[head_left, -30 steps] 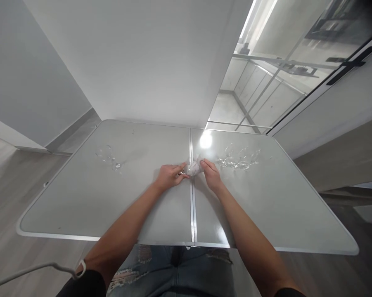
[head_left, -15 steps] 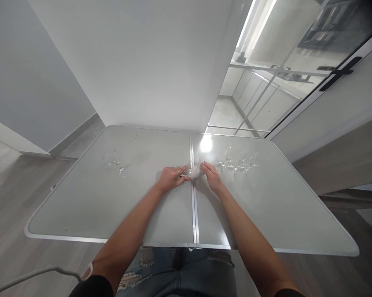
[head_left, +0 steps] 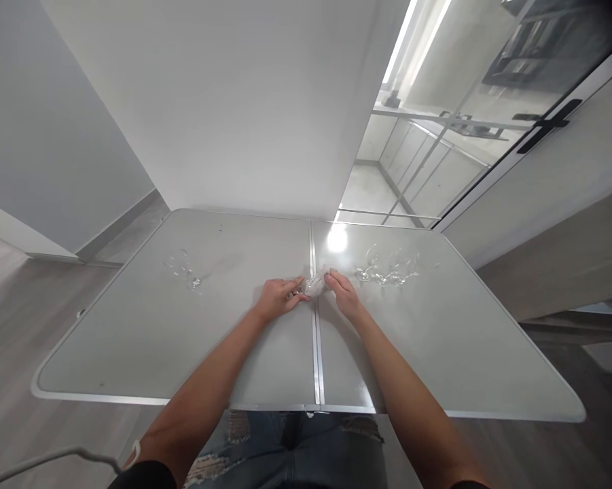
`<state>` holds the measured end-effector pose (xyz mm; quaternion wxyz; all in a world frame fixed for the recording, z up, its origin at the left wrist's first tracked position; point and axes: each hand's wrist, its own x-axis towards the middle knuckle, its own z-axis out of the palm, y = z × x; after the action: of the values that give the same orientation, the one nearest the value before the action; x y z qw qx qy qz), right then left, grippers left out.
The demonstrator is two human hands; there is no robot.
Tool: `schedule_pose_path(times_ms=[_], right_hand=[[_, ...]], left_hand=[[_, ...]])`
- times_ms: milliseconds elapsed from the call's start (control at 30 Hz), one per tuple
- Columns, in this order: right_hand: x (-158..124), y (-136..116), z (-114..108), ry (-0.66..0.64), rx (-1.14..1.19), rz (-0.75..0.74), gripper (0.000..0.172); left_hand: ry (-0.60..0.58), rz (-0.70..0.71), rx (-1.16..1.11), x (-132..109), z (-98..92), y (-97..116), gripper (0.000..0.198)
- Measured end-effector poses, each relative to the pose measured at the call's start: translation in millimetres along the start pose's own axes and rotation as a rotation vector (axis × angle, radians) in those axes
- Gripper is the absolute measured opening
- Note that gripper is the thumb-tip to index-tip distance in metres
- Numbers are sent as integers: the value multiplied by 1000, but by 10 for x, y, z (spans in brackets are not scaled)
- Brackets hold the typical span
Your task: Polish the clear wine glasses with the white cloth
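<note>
Over the table's middle seam, my left hand [head_left: 278, 299] is closed on a clear glass [head_left: 297, 292], of which only a small shiny part shows by the fingertips. A crumpled white cloth or tissue [head_left: 314, 284] lies against the glass between my hands; how far it goes inside the glass I cannot tell. My right hand [head_left: 344, 293] pinches the cloth from the other side. Close beyond the right hand are several clear stemmed glasses [head_left: 390, 277]. Another clear stemmed glass [head_left: 189, 277] is on the left half of the table.
The pale folding table [head_left: 132, 339] has a metal rim and a metal centre strip. A white wall [head_left: 244, 122] rises behind it. To the right is a glazed door [head_left: 418, 163] with a black handle. A white cable [head_left: 66, 454] runs by my left arm.
The white cloth has shifted and now looks longer and more slanted between my hands. My right hand has turned slightly. The whole view has moved a little; the other glasses stay put.
</note>
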<state>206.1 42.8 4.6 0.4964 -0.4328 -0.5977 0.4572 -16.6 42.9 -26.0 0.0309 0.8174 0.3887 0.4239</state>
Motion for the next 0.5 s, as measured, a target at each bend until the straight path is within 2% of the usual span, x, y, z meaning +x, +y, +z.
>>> schedule_pose_path(times_ms=[133,200,300,400,500], right_hand=[[27,-61,-20,268,231,-55,36],[36,-114,-14,337,315,-87,39],[38,-200,6,304,491,-77,44],[45,-237,-11,249,608,-37,49],[67,-198,-43,328,653,-26,52]], left_hand=[[12,-159,-264,46,-21,66,45],[23,-213,-357,86,-51,88,44],[21,-283,-499,136,-103,117,46],[-65,-349,-670,147,-153,153,46],[-148,-345,-710,134,-185,187,37]])
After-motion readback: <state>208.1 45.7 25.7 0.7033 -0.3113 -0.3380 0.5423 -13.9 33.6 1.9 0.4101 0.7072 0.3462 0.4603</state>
